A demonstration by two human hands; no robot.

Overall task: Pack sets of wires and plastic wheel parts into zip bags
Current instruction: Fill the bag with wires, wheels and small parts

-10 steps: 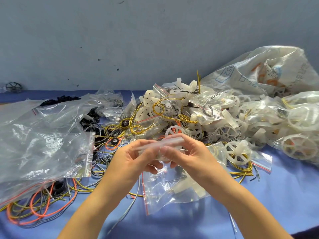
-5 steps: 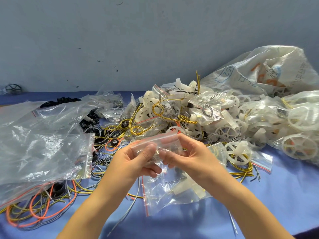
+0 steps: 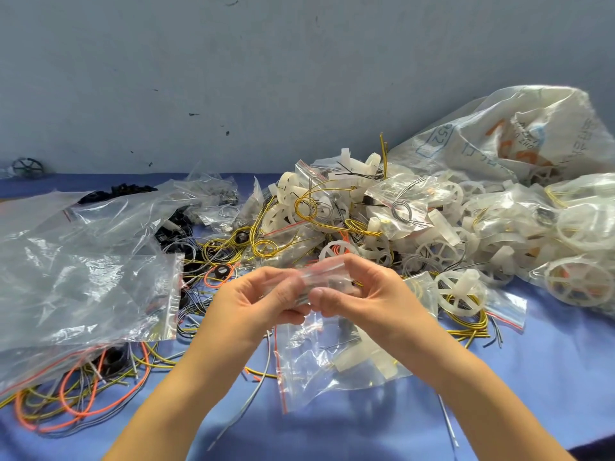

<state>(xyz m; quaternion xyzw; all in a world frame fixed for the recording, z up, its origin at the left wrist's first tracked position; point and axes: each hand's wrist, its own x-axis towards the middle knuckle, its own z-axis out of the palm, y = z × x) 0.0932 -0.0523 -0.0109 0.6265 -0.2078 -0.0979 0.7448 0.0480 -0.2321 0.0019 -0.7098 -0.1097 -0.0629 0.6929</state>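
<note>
Left hand [image 3: 263, 302]: raised over the table at centre. Thumb and curled fingers pinch the left end of a small zip bag [image 3: 327, 274].
Right hand [image 3: 369, 299]: level with the left, knuckles up. Thumb below and fingers on top pinch the right end of the same bag.
Hands together: thumb tips almost meet under the bag. Both wrists run back to the near edge.
Small zip bag: clear plastic, held flat between the two hands and off the table. Its upper edge shows above the right fingers. Something dark sits inside, too blurred to name. Cannot tell whether the zip is closed.
Filled zip bag [image 3: 332, 364]: lies flat on the blue table [image 3: 549, 377] right under the hands, red zip strip on its left side, white plastic pieces inside.
Heap of white plastic wheels [image 3: 359, 211]: behind the hands and to the right, mixed with packed bags and yellow wire loops.
Loose white wheel [image 3: 461, 296]: just right of the right hand, lying on yellow wire.
Wires [image 3: 73, 404]: orange, yellow and grey coils at near left, partly under the large clear bags [image 3: 83, 284].
Black parts [image 3: 123, 188]: far left, behind the clear bags.
Woven sack [image 3: 492, 138]: far right, slumped against the wall.
Dark wheel [image 3: 28, 168]: far left edge, at the foot of the wall.
</note>
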